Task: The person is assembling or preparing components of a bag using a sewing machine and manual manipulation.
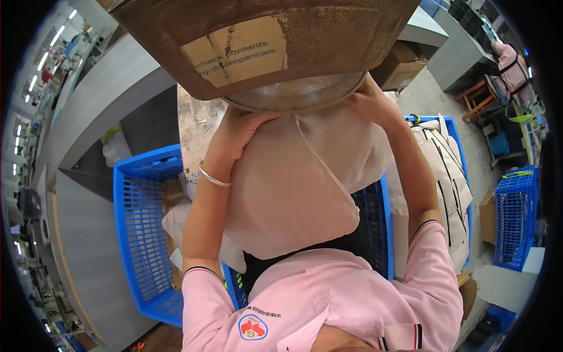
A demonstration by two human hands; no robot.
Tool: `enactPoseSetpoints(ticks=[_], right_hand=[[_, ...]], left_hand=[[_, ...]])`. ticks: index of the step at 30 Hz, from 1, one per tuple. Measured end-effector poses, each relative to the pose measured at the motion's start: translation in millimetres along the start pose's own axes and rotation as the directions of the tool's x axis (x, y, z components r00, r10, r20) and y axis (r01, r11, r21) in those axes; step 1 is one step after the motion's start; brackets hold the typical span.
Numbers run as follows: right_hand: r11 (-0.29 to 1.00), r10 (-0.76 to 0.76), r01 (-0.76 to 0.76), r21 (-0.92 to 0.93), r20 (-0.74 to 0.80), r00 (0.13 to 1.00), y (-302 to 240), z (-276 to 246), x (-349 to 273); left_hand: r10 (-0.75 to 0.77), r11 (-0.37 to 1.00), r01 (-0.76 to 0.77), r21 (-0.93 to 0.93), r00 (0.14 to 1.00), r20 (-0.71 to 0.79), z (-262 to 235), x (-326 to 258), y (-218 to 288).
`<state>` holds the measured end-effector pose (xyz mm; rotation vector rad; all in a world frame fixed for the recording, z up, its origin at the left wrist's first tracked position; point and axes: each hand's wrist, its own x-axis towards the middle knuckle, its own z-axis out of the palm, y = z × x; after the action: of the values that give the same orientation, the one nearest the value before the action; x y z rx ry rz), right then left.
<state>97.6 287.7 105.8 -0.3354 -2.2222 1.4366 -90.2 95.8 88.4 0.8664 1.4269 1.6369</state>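
Between blue baskets (119, 205), my left and right fingers (263, 118) hold pale cloth (287, 193); a big brown box (328, 50) blocks my view.

Your left hand (243, 130) and right hand (372, 104) touch the pale cloth (287, 193) near the round rim (293, 107), fingers partly hidden. At left stands a blue basket (121, 217); at right lie black-striped white pieces (455, 196).

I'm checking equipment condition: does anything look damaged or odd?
Yes: the brown panel at the top of the view looks scuffed, and its tan patch has dark stains, suggesting wear.
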Motion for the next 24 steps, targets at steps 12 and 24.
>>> enactPoseSetpoints(ticks=[12, 24], right_hand=[[0.999, -0.039, 0.039, -0.012, -0.023, 0.999, 10.0, -8.5, -2.2], [0.75, 0.139, -0.447, -0.487, -0.545, 0.827, 60.3, -167.3, -137.7]], left_hand=[[0.039, 0.989, -0.061, -0.133, 0.986, -0.16, -14.5, 6.3, -21.5], [-0.204, 0.979, 0.205, -0.001, 0.978, 0.046, -34.7, -87.4, -19.2]])
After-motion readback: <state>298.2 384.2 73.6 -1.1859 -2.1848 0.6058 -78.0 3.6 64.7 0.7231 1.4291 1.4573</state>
